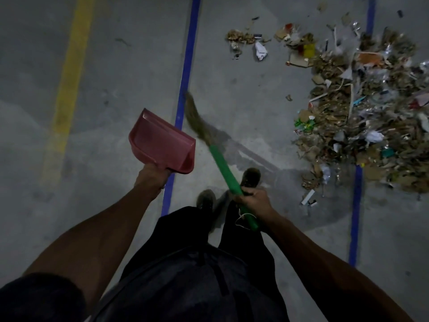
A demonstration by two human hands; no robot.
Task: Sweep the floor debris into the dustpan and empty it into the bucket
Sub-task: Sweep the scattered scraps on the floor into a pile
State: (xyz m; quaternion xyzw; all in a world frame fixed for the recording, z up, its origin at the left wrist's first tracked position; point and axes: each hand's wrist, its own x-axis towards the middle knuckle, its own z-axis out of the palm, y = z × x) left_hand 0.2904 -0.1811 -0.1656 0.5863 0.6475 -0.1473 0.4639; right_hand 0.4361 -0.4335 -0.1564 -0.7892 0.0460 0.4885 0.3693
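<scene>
two hands are in my view and both are busy: the left hand (152, 176) has its fingers wrapped round the handle of the red dustpan (160, 141), and the right hand (253, 201) is curled tight round the green handle of the broom (222, 168). i see the dustpan held up off the concrete floor (116, 77), its open mouth pointing away from me and to the left, and nothing lies inside it that i can make out. the broom runs up and leftward from my right hand, and its straw-coloured bristles (193, 115) are blurred, lying over the blue floor line (188, 54) just beside the dustpan's far corner. whether the bristles touch the floor i cannot tell. a bit of string hangs from the broom's near end by the wrist. the debris pile (362, 112) sits well to the right on the floor, a thick heap of torn cardboard, paper and plastic scraps, with a smaller scatter (241, 37) further up near a crumpled white paper (261, 51). the pile spreads over a second blue line (355, 217) on the right. a yellow line (69, 89) runs up the floor on the left, well apart from everything. my two shoes (250, 177) show between the arms, the right one close under the broom handle. no bucket is in my view.
</scene>
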